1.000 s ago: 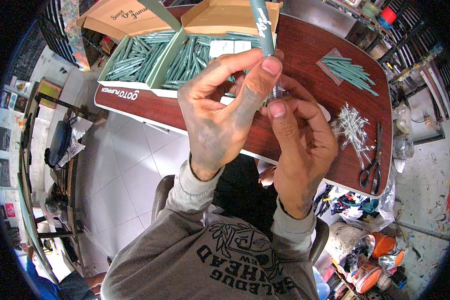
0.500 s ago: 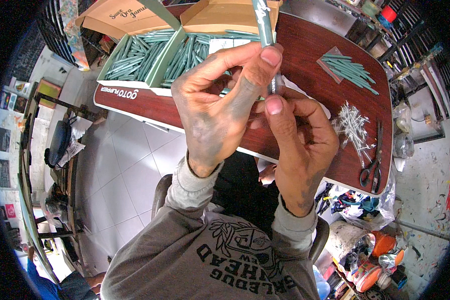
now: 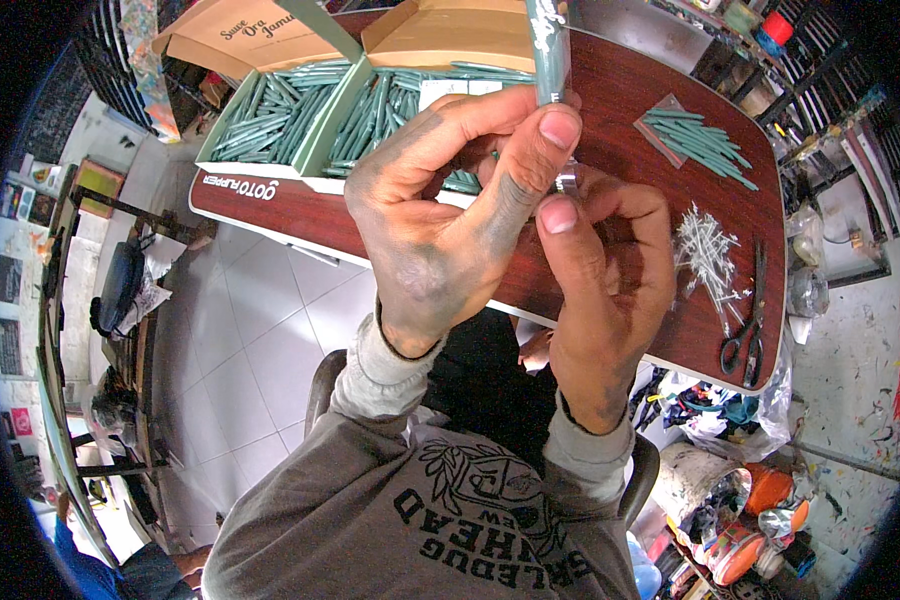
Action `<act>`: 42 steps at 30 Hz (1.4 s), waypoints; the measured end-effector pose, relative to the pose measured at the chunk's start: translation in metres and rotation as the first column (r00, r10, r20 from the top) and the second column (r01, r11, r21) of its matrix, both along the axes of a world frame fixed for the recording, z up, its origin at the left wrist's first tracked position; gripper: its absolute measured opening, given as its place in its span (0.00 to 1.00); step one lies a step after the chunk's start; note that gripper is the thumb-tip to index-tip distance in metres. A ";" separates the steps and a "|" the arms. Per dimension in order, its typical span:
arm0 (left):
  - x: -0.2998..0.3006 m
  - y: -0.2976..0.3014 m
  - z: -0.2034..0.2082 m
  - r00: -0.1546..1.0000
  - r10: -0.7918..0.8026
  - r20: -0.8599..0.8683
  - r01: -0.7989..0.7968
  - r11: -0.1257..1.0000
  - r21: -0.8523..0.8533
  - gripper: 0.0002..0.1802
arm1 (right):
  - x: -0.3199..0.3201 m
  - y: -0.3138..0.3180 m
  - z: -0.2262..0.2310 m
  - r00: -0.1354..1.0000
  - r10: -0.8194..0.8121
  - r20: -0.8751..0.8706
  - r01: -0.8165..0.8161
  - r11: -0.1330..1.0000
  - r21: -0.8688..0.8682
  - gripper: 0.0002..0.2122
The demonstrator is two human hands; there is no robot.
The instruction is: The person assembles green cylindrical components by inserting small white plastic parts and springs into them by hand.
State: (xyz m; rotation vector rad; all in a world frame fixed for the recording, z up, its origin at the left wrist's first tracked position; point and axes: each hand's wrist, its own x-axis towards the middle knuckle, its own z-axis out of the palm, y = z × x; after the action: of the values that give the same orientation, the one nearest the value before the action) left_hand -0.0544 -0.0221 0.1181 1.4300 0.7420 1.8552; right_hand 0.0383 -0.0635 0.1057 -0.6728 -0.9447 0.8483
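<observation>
A slim green pen (image 3: 549, 60) with white lettering stands upright close in front of me, apparently in clear wrap. My left hand (image 3: 445, 200) is closed on it, thumb and forefinger pinching its middle. A shiny, silvery part (image 3: 567, 182) of the pen shows just below the left thumb. There my right hand (image 3: 610, 260) is closed in a pinch at the lower end, its thumb beside that shiny part; the very tip is hidden by the fingers. Behind the left hand, two open green boxes (image 3: 315, 150) hold many similar green pens (image 3: 270, 115).
The dark red table (image 3: 610, 100) has a pale edge. On its right side lie several green pens (image 3: 700, 140) on a clear bag, a heap of thin white plastic pins (image 3: 710, 250) and black scissors (image 3: 745, 345). Jars and plastic bags crowd the floor at lower right. Another person's blue sleeve (image 3: 70, 545) shows at lower left.
The pen and my left fingertips have shifted slightly right. The pen's clear printed lower part, visible before, is now mostly covered, and a silvery part shows between my thumbs.
</observation>
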 end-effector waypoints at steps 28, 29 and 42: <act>-0.011 0.002 -0.003 0.963 0.164 -0.212 -0.134 0.979 0.152 0.15 | 0.003 -0.005 0.012 0.954 0.128 -0.271 -0.180 0.967 -0.179 0.06; -0.011 -0.006 0.001 0.968 0.127 -0.217 -0.114 0.991 0.070 0.14 | 0.004 -0.005 0.011 0.959 0.125 -0.254 -0.174 0.968 -0.179 0.06; -0.013 -0.001 -0.002 0.999 0.013 -0.047 -0.012 1.000 0.011 0.13 | 0.005 -0.001 0.002 0.991 0.131 -0.036 -0.135 0.978 -0.157 0.07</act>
State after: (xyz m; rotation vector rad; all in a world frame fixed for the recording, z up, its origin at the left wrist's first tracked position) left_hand -0.0676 -0.0234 0.1164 1.4832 0.7667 1.8433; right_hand 0.0430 -0.0644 0.1076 -0.7400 -0.9127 1.0577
